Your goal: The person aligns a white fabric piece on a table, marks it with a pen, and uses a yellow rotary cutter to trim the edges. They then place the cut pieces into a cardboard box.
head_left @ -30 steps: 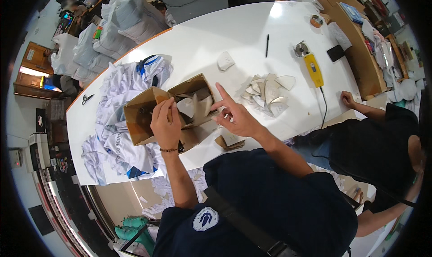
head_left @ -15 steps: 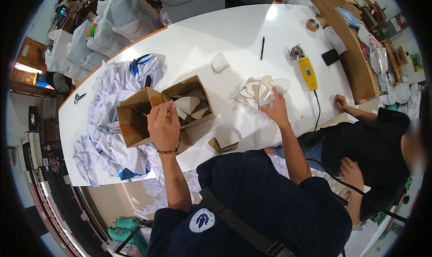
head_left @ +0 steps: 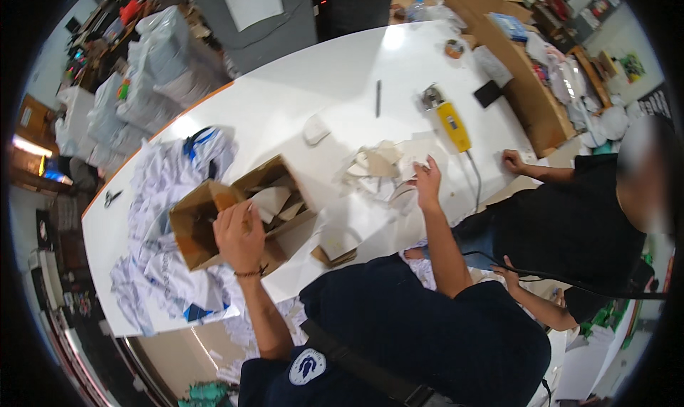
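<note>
My left hand (head_left: 240, 237) has its fingers bent over the middle edge of an open cardboard box (head_left: 291, 227), apparently gripping it. Stiff white and tan cut pieces (head_left: 271, 203) lie in the box's right part. A brown inner wall shows in the left part. Over the table to the right, my right hand (head_left: 427, 185) pinches what looks like a thin white sheet piece (head_left: 419, 148), slightly blurred. Just left of it lies a loose pile of cream and white cut pieces (head_left: 377, 160). More pieces (head_left: 335, 252) rest near my body, right of the box.
White printed fabric (head_left: 174, 215) is heaped left of the box, with scissors (head_left: 112, 197) beyond. A yellow corded cutter (head_left: 452, 125), a dark pen (head_left: 378, 98), a phone (head_left: 488, 94) and tape (head_left: 454, 49) lie farther off. A co-worker (head_left: 556, 193) stands at the right.
The view has shifted, so the table sits lower and more left. My right hand has moved right, off the pile, with a white piece at its fingers. My left hand stays at the box.
</note>
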`<control>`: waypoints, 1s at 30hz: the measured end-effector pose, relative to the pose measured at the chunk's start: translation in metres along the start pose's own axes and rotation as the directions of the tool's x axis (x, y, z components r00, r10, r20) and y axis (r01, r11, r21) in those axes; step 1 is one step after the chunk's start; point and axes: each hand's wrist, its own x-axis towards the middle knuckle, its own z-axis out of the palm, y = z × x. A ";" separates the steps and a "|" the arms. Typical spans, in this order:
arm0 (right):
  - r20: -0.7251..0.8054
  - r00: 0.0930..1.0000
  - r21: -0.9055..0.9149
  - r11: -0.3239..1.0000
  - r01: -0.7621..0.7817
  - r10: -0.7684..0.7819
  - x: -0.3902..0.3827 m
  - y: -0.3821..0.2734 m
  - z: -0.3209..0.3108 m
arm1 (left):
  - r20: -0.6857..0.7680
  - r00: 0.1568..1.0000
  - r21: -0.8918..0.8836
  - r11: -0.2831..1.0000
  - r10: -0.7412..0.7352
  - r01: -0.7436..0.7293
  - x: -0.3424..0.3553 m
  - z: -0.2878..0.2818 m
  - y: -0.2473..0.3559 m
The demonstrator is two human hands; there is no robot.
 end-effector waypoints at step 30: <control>0.716 0.698 -0.061 0.996 0.063 0.000 -0.073 -0.148 0.055 | 0.329 0.899 -0.664 0.606 -0.288 0.437 -0.012 0.017 0.084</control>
